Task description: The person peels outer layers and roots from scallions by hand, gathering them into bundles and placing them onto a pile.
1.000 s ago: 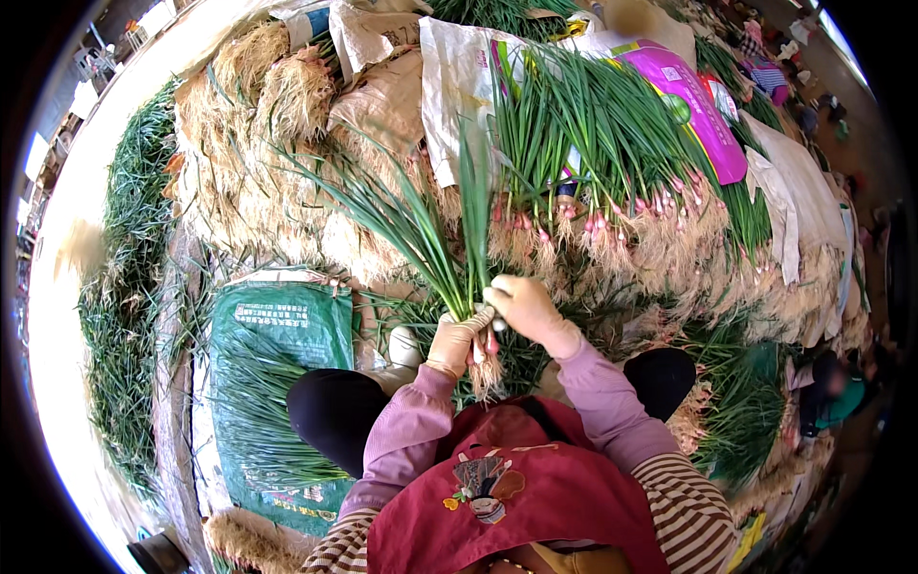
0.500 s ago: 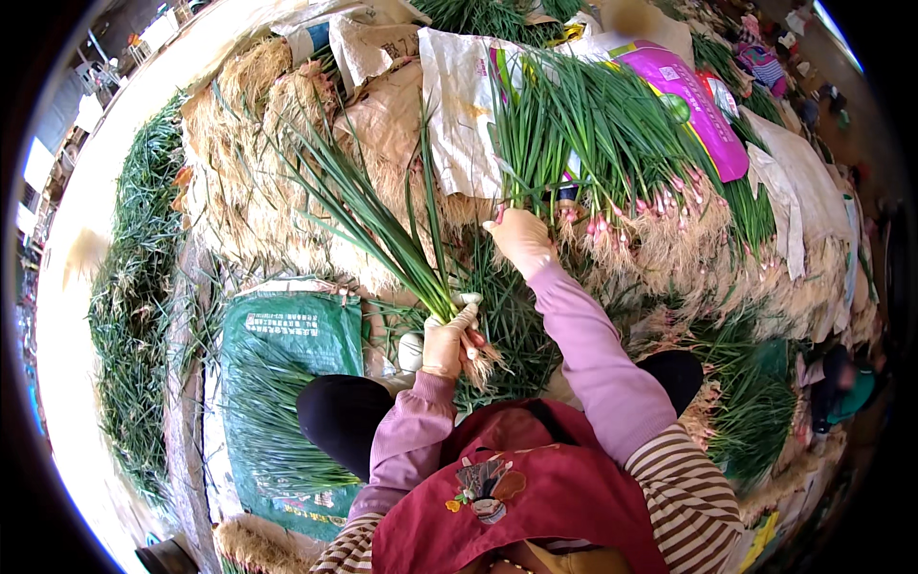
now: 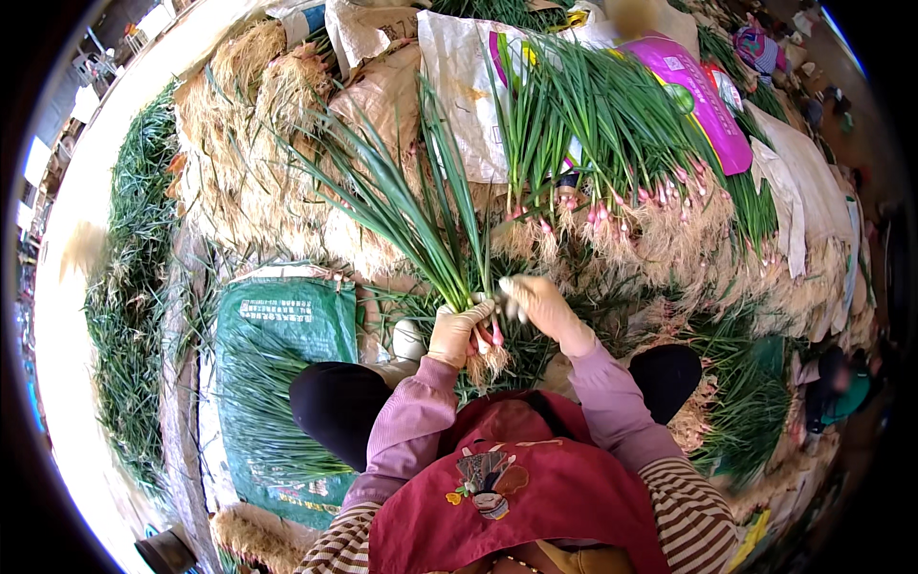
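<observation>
My left hand [image 3: 459, 330], in a pale glove, is closed around a bunch of spring onions [image 3: 421, 225] in front of my lap. Their long green leaves fan up and away, while pinkish bulbs [image 3: 486, 342] and pale roots hang below my fist. Close beside the bunch on its right is my right hand [image 3: 545, 308], also gloved, with its fingers curled toward the stalks. Whatever those fingers pinch is too small to make out. Past my hands, a row of spring onions [image 3: 612, 134] lies with bulbs and roots toward me.
White and purple sacks [image 3: 703, 105] lie under the far row. Dry roots of stacked onions [image 3: 277, 182] spread at the far left. Beside my left knee, more onions lie on a green sack [image 3: 287, 297]; another pile [image 3: 746, 402] is at right. Loose leaves [image 3: 139, 316] form a long heap.
My right hand has come back from the far row to beside the bunch. The bunch has shifted slightly right and stands more upright, with another stalk at its right side.
</observation>
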`<control>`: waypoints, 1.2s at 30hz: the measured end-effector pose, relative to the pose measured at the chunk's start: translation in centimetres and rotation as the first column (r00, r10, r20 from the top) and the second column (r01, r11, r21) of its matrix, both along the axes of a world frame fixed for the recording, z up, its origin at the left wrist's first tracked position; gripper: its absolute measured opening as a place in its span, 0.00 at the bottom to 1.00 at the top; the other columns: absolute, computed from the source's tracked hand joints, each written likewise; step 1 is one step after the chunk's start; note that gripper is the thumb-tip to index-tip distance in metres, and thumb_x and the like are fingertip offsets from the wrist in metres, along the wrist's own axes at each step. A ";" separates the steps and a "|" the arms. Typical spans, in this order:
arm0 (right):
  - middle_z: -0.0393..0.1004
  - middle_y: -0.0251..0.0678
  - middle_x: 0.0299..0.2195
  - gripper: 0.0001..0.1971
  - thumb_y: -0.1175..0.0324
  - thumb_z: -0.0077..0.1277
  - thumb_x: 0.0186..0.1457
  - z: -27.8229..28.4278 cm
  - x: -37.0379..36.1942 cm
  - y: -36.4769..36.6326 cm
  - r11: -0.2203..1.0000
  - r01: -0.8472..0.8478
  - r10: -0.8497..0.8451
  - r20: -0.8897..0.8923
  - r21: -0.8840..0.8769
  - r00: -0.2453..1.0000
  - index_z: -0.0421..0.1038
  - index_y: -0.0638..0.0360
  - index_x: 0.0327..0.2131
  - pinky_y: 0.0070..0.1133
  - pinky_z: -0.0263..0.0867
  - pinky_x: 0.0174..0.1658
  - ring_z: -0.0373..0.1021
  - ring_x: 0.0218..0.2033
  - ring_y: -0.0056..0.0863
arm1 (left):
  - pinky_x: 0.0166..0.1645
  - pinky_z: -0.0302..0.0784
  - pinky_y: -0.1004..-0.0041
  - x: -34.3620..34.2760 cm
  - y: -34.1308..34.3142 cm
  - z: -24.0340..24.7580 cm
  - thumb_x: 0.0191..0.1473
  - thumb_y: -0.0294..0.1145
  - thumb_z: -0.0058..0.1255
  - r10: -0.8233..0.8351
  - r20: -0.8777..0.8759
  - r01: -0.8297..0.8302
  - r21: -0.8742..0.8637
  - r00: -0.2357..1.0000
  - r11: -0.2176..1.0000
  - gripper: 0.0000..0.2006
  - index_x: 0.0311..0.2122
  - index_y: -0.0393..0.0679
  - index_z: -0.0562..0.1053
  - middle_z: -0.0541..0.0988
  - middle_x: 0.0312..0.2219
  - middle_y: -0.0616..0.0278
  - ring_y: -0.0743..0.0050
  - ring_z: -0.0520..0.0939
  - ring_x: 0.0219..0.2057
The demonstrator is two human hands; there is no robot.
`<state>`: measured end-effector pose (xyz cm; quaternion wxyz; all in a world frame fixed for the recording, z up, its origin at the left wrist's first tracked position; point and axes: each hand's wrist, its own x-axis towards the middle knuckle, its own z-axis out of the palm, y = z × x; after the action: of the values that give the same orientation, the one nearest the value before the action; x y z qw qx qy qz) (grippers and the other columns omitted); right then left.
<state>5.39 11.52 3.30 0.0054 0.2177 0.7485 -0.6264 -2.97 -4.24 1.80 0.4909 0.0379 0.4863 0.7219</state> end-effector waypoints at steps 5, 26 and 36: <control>0.69 0.35 0.15 0.11 0.67 0.50 0.54 -0.1 -2.8 -2.3 0.994 0.074 -0.069 -0.074 0.074 0.995 0.71 0.65 0.23 0.23 0.61 0.20 0.65 0.15 0.21 | 0.09 0.59 0.83 0.7 0.0 0.5 0.56 0.30 0.48 0.052 -0.115 -0.055 -0.029 0.992 0.998 0.09 0.27 0.36 0.72 0.75 0.13 0.56 0.77 0.70 0.07; 0.74 0.39 0.19 0.10 0.62 0.55 0.48 -2.3 -3.7 3.0 0.662 0.202 -0.151 -0.136 0.722 0.979 0.71 0.58 0.27 0.29 0.67 0.23 0.72 0.19 0.34 | 0.15 0.69 0.78 -0.2 0.1 0.9 0.50 0.25 0.54 0.233 0.076 -0.232 -0.022 0.969 0.972 0.13 0.42 0.36 0.72 0.73 0.13 0.64 0.79 0.69 0.08; 0.71 0.31 0.19 0.08 0.69 0.51 0.54 -1.1 -1.9 -1.0 0.987 0.147 -0.159 -0.229 -0.067 0.960 0.71 0.66 0.29 0.17 0.61 0.22 0.64 0.17 0.15 | 0.17 0.70 0.76 0.6 0.8 -0.2 0.51 0.26 0.52 0.124 0.087 -0.124 -0.003 0.989 0.992 0.06 0.30 0.34 0.72 0.74 0.15 0.58 0.76 0.70 0.09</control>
<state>3.53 10.50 2.20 -0.1258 0.1996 0.7092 -0.6644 -2.36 -3.49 1.63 0.4657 -0.0233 0.4651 0.7525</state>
